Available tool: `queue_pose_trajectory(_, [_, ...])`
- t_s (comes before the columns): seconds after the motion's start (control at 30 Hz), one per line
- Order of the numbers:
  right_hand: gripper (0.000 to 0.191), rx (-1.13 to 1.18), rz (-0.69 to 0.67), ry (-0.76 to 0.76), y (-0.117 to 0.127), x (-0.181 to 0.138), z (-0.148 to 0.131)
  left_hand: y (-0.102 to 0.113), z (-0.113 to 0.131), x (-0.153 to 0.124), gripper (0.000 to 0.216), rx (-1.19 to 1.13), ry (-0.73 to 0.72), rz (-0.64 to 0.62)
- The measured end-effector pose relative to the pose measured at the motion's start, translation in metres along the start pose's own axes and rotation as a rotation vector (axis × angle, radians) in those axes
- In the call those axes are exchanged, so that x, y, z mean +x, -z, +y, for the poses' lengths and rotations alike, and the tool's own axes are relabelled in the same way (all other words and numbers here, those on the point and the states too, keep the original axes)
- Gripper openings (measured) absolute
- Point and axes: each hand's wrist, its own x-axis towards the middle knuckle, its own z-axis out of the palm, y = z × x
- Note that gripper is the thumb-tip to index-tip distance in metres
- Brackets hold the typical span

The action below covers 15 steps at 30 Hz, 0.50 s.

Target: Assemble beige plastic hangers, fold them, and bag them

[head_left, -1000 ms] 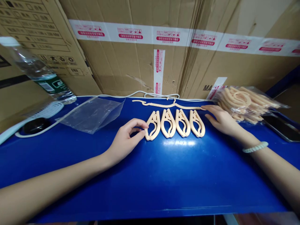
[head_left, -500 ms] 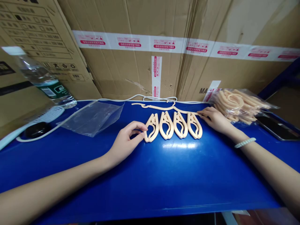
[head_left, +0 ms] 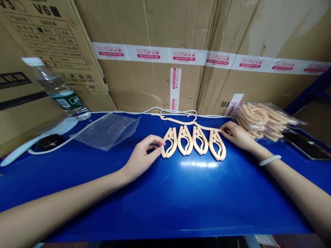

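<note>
Folded beige plastic clothes hangers stand in a row on the blue table. My left hand (head_left: pixel 143 156) has its thumb and index finger closed at the left edge of the leftmost folded hanger (head_left: pixel 169 143). Beside it lie a second folded hanger (head_left: pixel 190 140), a third (head_left: pixel 205 140) and the rightmost folded hanger (head_left: pixel 222 148). Behind the row lies an unfolded hanger (head_left: pixel 178 121), its hook toward the boxes. My right hand (head_left: pixel 236 136) pinches the right end of this unfolded hanger, just above the rightmost folded one.
A clear bag of beige hangers (head_left: pixel 263 119) lies at the right, by a dark phone (head_left: pixel 305 144). To the left are an empty clear bag (head_left: pixel 106 131), a water bottle (head_left: pixel 64 98), a hairbrush (head_left: pixel 28 146), a black mouse-like object (head_left: pixel 50 142) and a white cable (head_left: pixel 124 111). Cardboard boxes (head_left: pixel 144 82) stand behind.
The unfolded hanger's right end has moved slightly toward me with my right hand, and the rightmost folded hanger has slid nearer me, out of line. My left hand stays at the leftmost one.
</note>
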Motion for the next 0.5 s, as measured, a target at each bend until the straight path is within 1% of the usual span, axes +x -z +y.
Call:
queue_pose_trajectory(0.1, [0.035, 0.075, -0.009, -0.049, 0.002, 0.001, -0.002, 0.0, 0.001, 0.0, 0.015, -0.016, 0.021, 0.005])
queue_pose_trajectory(0.23, [0.041, 0.214, -0.042, -0.095, 0.01, 0.002, -0.008, 0.001, 0.003, 0.0, 0.016, -0.05, 0.059, 0.014])
queue_pose_trajectory(0.33, [0.047, 0.132, -0.005, -0.061, 0.019, 0.002, -0.016, 0.002, 0.005, 0.002, 0.017, -0.085, 0.096, 0.013])
queue_pose_trajectory(0.4, [0.049, 0.058, 0.036, -0.02, 0.027, 0.0, -0.022, 0.004, 0.006, 0.005, 0.02, -0.137, 0.148, 0.038])
queue_pose_trajectory(0.5, [0.045, 0.036, 0.074, 0.025, 0.041, -0.005, -0.032, 0.009, 0.008, 0.013, 0.037, -0.311, 0.294, 0.124])
